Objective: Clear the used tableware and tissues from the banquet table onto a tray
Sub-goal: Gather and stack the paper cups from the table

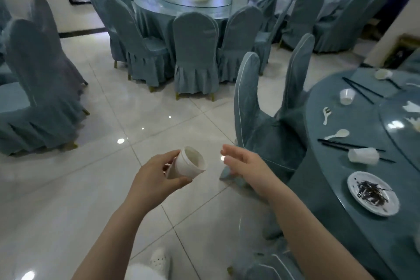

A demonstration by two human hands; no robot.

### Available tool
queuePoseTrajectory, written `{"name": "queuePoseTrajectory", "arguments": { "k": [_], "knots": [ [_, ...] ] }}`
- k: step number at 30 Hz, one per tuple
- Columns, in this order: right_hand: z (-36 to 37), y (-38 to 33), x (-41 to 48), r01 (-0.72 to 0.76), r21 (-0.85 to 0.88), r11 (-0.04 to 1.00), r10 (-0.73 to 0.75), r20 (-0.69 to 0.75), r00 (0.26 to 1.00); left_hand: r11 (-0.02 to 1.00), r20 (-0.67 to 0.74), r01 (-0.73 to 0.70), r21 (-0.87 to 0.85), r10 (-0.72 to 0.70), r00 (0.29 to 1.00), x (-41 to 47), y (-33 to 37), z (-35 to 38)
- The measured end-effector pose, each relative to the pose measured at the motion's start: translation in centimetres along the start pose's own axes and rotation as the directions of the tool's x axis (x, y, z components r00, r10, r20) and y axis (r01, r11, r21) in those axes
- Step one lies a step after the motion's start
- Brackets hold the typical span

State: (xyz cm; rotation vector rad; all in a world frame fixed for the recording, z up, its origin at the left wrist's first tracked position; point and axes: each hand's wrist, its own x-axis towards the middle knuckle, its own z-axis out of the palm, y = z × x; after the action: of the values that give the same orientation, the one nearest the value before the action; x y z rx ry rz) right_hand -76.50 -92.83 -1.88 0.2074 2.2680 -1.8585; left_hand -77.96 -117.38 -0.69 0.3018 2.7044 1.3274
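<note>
With left hand (159,177), grips white cup (189,162) over the floor, left of banquet table (359,125); holds right hand (245,166) loose, empty. Seems mid-carry; next calls for finding the tray, unseen here.

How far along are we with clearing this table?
Done: nothing I can confirm; no tray is in view. In hand: the left hand holds a white cup over the floor; the right hand is open, empty. Left: the table has a tipped cup, an upright cup, chopsticks, a spoon and a plate with dark scraps.
</note>
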Motion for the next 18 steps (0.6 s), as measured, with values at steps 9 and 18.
{"name": "queuePoseTrajectory", "arguments": {
  "k": [9, 18],
  "knots": [
    [-5.7, 2.5, 3.4, -0.115, 0.126, 0.985, 0.165, -0.545, 0.822, 0.980, 0.268, -0.184, -0.079, 0.199, 0.943, 17.1, 1.1, 1.1],
    [-13.6, 8.2, 1.1, -0.165, 0.349, 0.923, 0.385, -0.822, 0.419, 0.965, 0.440, -0.233, -0.118, 0.261, 0.859, 29.2, 4.2, 8.4]
  ]
}}
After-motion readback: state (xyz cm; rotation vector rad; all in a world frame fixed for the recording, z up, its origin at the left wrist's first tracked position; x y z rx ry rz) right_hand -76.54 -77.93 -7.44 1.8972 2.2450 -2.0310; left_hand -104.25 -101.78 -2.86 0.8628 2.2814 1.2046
